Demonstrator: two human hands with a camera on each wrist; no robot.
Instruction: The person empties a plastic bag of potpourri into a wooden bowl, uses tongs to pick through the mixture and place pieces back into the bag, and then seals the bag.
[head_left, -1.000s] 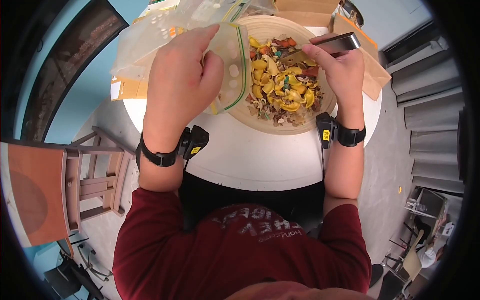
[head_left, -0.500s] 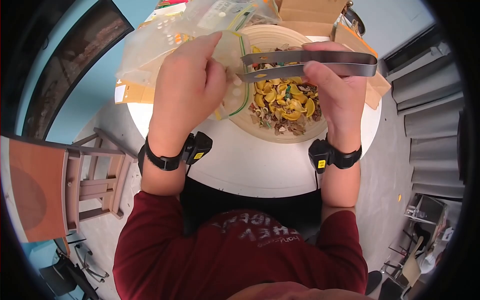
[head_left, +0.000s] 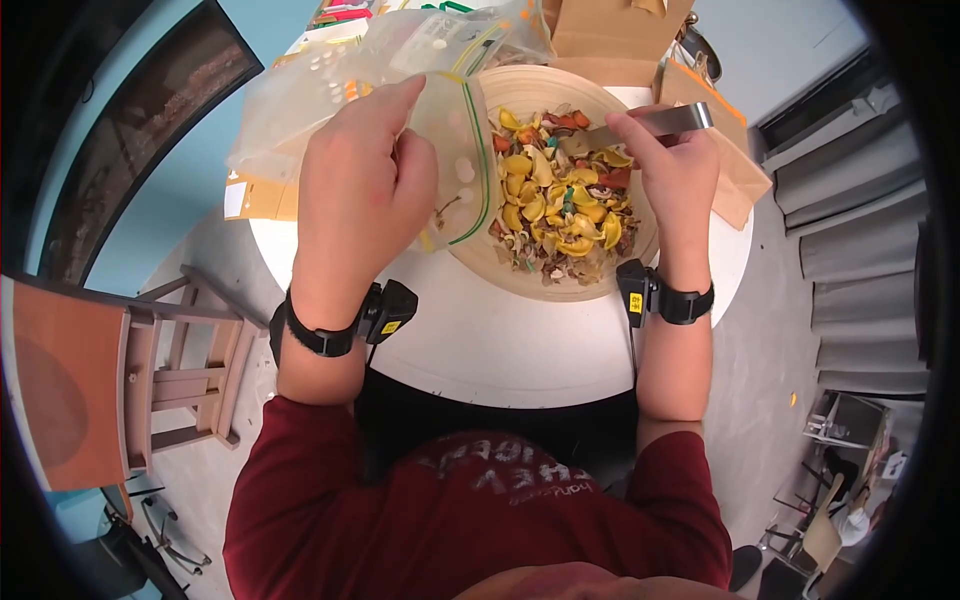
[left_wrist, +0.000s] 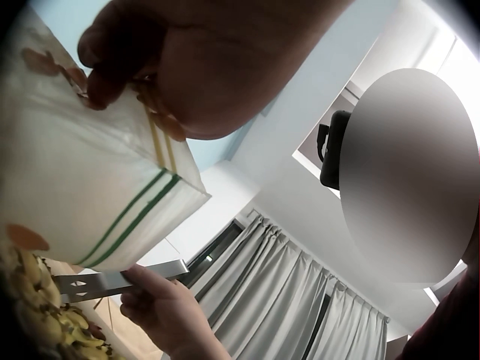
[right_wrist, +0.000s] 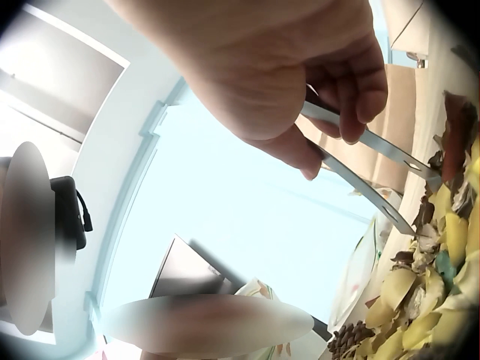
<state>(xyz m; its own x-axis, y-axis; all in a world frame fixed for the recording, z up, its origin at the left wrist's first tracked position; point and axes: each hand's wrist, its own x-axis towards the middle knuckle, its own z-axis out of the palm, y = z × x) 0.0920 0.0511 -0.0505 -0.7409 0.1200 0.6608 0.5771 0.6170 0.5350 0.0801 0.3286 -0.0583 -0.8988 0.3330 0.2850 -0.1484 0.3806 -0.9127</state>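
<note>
Grey curtains [head_left: 855,235] hang along one side of the room, and a white table [head_left: 505,360] stands close before the person. On it a wide bowl [head_left: 505,282] holds a loose mix [head_left: 560,210] of yellow, orange and brown dried pieces, its raised wall probably helping to keep the light bits together. The left hand [head_left: 365,180] pinches the upper part of a clear bag [head_left: 455,150] between thumb and curled fingers; the green-striped edge faces the bowl and overlaps its rim, which seems to keep the bag's mouth close to the mix. The right hand [head_left: 680,165] grips metal tongs [head_left: 680,119] with thumb and fingers on opposite arms, a hold that would let a light squeeze close them. Their tips stand apart at the mix; whether they touch any piece, one cannot tell. A paper bag [head_left: 725,165] sits beyond the right hand, beside the bowl.
</note>
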